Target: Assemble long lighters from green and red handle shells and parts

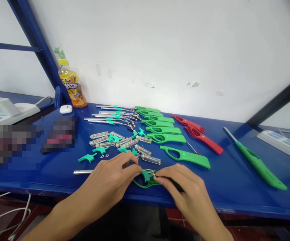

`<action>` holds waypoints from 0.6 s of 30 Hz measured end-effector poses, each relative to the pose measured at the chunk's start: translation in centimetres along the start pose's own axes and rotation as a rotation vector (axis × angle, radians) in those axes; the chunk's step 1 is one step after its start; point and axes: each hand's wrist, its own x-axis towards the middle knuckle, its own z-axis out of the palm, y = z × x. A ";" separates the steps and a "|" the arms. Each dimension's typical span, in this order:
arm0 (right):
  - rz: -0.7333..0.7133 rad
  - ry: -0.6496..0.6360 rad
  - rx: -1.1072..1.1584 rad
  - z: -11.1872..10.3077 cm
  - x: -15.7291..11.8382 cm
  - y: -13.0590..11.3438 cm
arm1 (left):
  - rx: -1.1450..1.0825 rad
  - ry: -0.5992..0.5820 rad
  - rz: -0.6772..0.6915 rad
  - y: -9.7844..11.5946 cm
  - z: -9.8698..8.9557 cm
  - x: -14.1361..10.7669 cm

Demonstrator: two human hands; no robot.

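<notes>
Near the front edge of the table, a green half-casing of a stick lighter lies partly under both hands. In it are a teal trigger and thin white wires. My left hand has thumb and forefinger closed at the left side of the trigger. A silver lighter tube sticks out to the left from behind that hand. My right hand pinches at the wires beside a small dark part. Its fingers and palm cover the right end of the casing.
Behind the hands lie clear fuel tanks, teal triggers, metal tubes with wires and green casing halves. Red casings and an assembled green lighter lie right. A drink bottle stands back left; a power strip is right.
</notes>
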 end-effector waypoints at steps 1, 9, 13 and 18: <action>0.002 0.003 -0.004 0.0 0.0 0.0 | 0.008 0.000 0.006 0.0 0.0 0.0; 0.012 0.035 -0.012 0.0 -0.1 -0.2 | 0.028 0.027 0.039 0.1 -0.2 0.3; 0.022 0.032 -0.021 0.0 -0.1 -0.1 | 0.020 0.016 0.042 0.0 -0.1 0.4; 0.013 0.014 -0.039 0.1 -0.3 0.2 | 0.003 -0.006 0.032 0.0 0.0 0.4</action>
